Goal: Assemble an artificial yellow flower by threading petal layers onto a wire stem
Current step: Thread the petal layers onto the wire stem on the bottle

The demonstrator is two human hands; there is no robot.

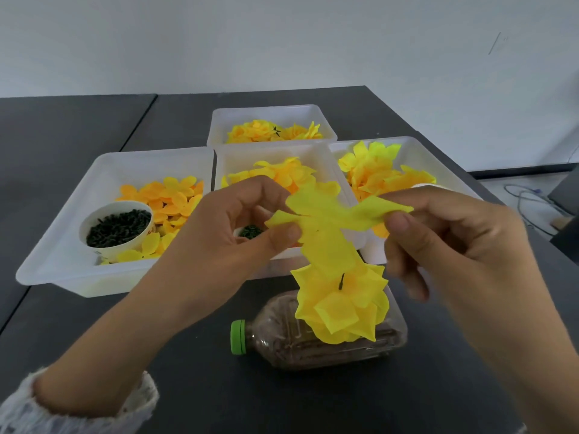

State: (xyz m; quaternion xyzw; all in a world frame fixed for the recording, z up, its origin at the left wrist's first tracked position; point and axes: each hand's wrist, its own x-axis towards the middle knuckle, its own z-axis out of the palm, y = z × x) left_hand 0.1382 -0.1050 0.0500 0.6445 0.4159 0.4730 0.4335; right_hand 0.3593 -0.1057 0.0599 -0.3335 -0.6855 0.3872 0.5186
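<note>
A flat yellow petal layer [326, 214] is stretched between both hands above the table. My left hand [225, 233] pinches its left edge between thumb and fingers. My right hand [454, 242] pinches its right tip. Just below it, a partly built yellow flower [341, 308] sits on a plastic bottle [313, 343] lying on its side, with a dark wire stem tip [341, 281] poking up through the flower's middle. The petal layer hangs a little above that tip, apart from it.
Several white trays hold loose yellow petals: left tray [62, 245] with a cup of dark green pieces [117, 228], middle tray [275, 151], right tray [416, 145], far tray [269, 112]. The bottle has a green cap [238, 336]. The dark table's right edge runs close to my right hand.
</note>
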